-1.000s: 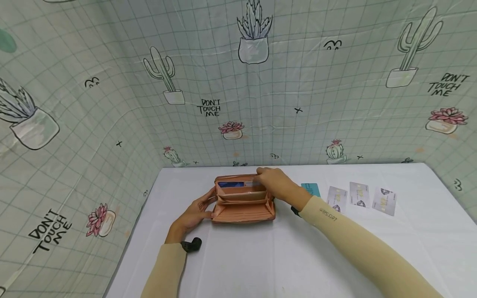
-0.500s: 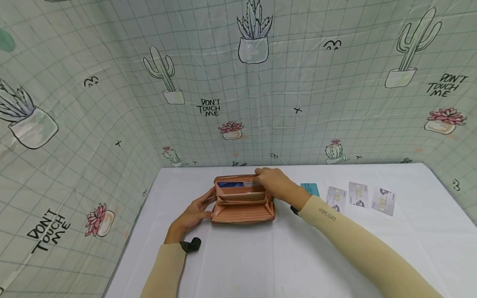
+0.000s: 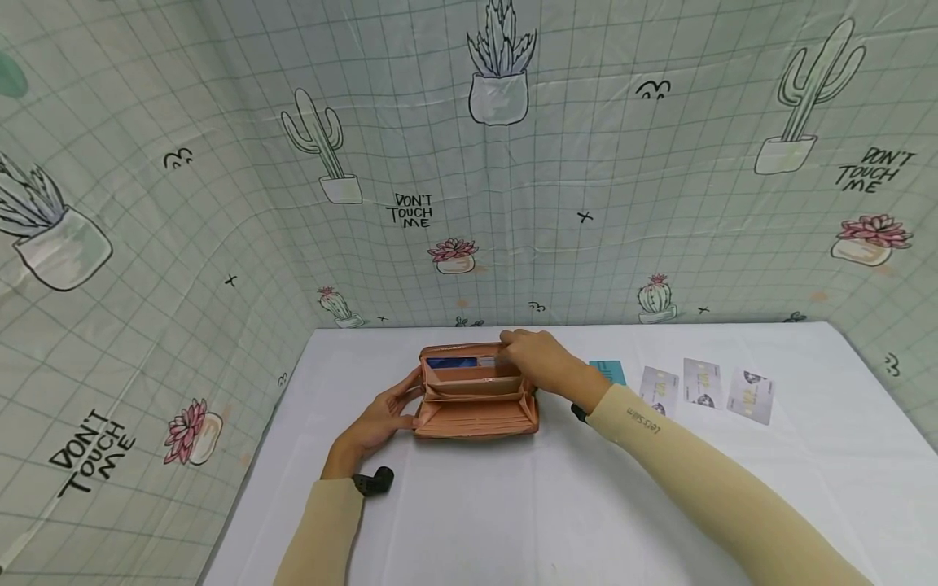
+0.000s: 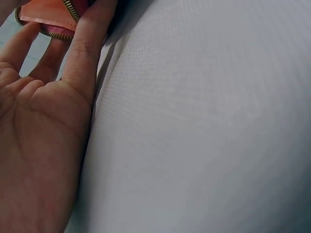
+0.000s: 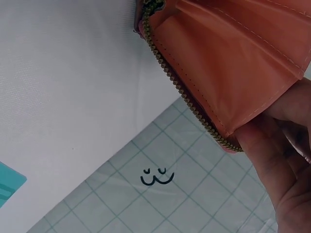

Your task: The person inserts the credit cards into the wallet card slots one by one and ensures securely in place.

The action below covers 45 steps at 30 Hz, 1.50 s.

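An unzipped salmon-coloured zip wallet [image 3: 478, 417] stands spread open on the white table in the head view, its pleated compartments facing me. A blue card [image 3: 450, 363] shows in its rear slot, with a paler card [image 3: 487, 361] beside it. My left hand [image 3: 376, 419] holds the wallet's left side, thumb at the lower front corner. My right hand [image 3: 544, 359] grips the upper right corner, hiding part of the rear slot. The right wrist view shows the brass zip [image 5: 182, 90] and fingers [image 5: 262, 153] at the wallet's edge; what lies between them is mostly hidden.
Right of the wallet lie a teal card [image 3: 608, 371] and three silver-grey cards, the nearest grey card [image 3: 659, 389] partly behind the right sleeve. A grid-patterned cloth [image 3: 550, 268] rises behind the table [image 3: 469, 513] and along its left side.
Almost nothing differs. Both hands keep their places on the wallet, and the whole scene has shifted slightly left in the head view.
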Available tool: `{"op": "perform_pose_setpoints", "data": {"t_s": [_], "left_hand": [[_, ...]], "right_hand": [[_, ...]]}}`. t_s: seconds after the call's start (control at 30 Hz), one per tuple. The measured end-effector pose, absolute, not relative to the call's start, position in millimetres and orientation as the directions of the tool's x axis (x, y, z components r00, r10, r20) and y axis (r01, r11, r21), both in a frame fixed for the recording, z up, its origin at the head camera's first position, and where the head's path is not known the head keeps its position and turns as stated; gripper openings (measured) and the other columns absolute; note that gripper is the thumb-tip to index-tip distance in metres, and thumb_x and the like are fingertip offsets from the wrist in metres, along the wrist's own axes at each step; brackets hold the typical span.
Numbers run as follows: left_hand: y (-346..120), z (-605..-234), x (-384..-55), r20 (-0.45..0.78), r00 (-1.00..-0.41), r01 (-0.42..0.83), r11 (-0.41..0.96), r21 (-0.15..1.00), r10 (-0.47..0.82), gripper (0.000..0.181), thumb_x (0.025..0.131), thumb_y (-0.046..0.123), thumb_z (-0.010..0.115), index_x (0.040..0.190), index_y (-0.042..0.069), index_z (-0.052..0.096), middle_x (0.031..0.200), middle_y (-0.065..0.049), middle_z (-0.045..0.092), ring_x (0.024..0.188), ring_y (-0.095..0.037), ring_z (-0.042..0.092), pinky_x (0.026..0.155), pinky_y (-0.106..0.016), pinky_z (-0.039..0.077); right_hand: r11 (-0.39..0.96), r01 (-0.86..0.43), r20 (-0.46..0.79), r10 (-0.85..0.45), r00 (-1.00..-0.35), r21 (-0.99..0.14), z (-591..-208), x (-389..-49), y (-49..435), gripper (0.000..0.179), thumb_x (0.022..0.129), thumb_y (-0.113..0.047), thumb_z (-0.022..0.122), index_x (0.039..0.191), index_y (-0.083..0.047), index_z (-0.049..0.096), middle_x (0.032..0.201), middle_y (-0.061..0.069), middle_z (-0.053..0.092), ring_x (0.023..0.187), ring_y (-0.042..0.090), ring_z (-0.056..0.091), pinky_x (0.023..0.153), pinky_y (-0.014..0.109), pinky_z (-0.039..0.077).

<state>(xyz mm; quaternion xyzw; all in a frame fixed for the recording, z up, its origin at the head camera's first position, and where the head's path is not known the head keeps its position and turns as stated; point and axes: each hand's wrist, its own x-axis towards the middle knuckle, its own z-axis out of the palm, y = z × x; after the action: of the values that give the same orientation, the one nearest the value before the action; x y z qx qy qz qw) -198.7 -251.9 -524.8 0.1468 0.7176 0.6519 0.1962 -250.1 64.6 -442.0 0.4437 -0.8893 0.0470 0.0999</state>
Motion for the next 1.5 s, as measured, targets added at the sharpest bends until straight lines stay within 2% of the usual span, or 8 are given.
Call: {"op": "perform_pose_setpoints", "data": {"t_s": [0.17,0.4,0.67,0.87,1.07,1.23,1.33,1.5], "left_hand": [[-250.0,-522.3,-197.5,-0.092,-0.88,-0.05,0.1,0.994,0.466,0.088,0.08,0.003,0.071,0.148,0.031,0.022,0.151,0.007,0.023,0.136,-0.016,0.022,0.107,-0.042,0.02],[-244.3,-499.0,-188.8,-0.092,-0.861,-0.065,0.072,0.995,0.499,0.085,0.083,-0.006,0.063,0.15,0.019,0.015,0.153,0.0,0.015,0.137,-0.024,0.018,0.107,-0.046,0.017],[-246.2,-498.6,-190.4,-0.096,-0.859,-0.063,0.083,0.995,0.504,0.087,0.082,-0.005,0.064,0.15,0.019,0.015,0.153,0.001,0.016,0.137,-0.024,0.019,0.107,-0.046,0.018],[-249.0,-510.4,-195.3,-0.078,-0.86,-0.052,0.065,0.996,0.504,0.087,0.082,-0.008,0.063,0.15,0.019,0.015,0.154,0.002,0.014,0.137,-0.025,0.018,0.107,-0.047,0.017],[-248.8,-519.5,-198.1,-0.091,-0.873,-0.057,0.084,0.995,0.48,0.086,0.082,-0.006,0.065,0.148,0.029,0.021,0.152,0.008,0.019,0.136,-0.018,0.022,0.105,-0.039,0.025],[-245.5,-511.0,-193.4,-0.1,-0.868,-0.08,0.061,0.995,0.487,0.087,0.082,-0.008,0.063,0.149,0.026,0.02,0.153,0.007,0.016,0.137,-0.019,0.019,0.098,-0.027,0.034],[-243.5,-503.7,-189.7,-0.111,-0.865,-0.099,0.05,0.994,0.49,0.087,0.082,-0.008,0.063,0.149,0.023,0.017,0.153,0.005,0.013,0.138,-0.021,0.016,0.097,-0.026,0.036],[-244.2,-502.9,-190.0,-0.117,-0.865,-0.095,0.071,0.993,0.488,0.088,0.082,-0.005,0.064,0.15,0.024,0.017,0.154,0.005,0.012,0.138,-0.022,0.016,0.098,-0.027,0.034]], "right_hand": [[0.603,-0.797,0.208,-0.775,-0.597,-0.041,-444.1,-251.3,66.3,0.027,0.062,-0.015,0.085,0.085,-0.02,0.073,0.085,-0.002,0.051,0.073,0.008,0.05,0.061,0.025,0.047],[0.614,-0.789,0.194,-0.773,-0.604,-0.013,-445.8,-253.6,65.0,0.027,0.068,-0.007,0.081,0.089,-0.021,0.073,0.088,-0.003,0.054,0.079,0.011,0.054,0.057,0.027,0.046],[0.635,-0.772,0.19,-0.755,-0.627,-0.022,-445.6,-249.9,64.6,0.027,0.075,-0.002,0.075,0.093,-0.021,0.072,0.092,-0.004,0.054,0.083,0.013,0.055,0.053,0.029,0.046],[0.658,-0.752,0.201,-0.731,-0.652,-0.043,-449.1,-246.9,66.7,0.033,0.077,0.0,0.07,0.104,-0.018,0.069,0.098,-0.003,0.054,0.087,0.015,0.055,0.054,0.03,0.048],[0.655,-0.734,0.268,-0.685,-0.677,-0.18,-457.7,-247.3,75.5,0.021,0.089,-0.008,0.06,0.104,-0.019,0.069,0.092,-0.006,0.054,0.083,0.011,0.052,0.059,0.026,0.045],[0.584,-0.71,0.339,-0.625,-0.703,-0.394,-464.6,-241.6,85.2,0.023,0.093,-0.013,0.055,0.113,-0.016,0.065,0.091,-0.005,0.055,0.073,0.007,0.048,0.062,0.027,0.043],[0.502,-0.684,0.357,-0.6,-0.716,-0.53,-469.4,-231.6,91.6,0.034,0.093,-0.011,0.055,0.127,-0.014,0.057,0.107,0.0,0.055,0.077,0.006,0.05,0.069,0.032,0.046],[0.458,-0.654,0.422,-0.512,-0.748,-0.602,-480.4,-209.9,101.0,0.049,0.089,-0.01,0.061,0.136,-0.014,0.047,0.122,0.008,0.047,0.103,0.018,0.05,0.088,0.04,0.041]]}}
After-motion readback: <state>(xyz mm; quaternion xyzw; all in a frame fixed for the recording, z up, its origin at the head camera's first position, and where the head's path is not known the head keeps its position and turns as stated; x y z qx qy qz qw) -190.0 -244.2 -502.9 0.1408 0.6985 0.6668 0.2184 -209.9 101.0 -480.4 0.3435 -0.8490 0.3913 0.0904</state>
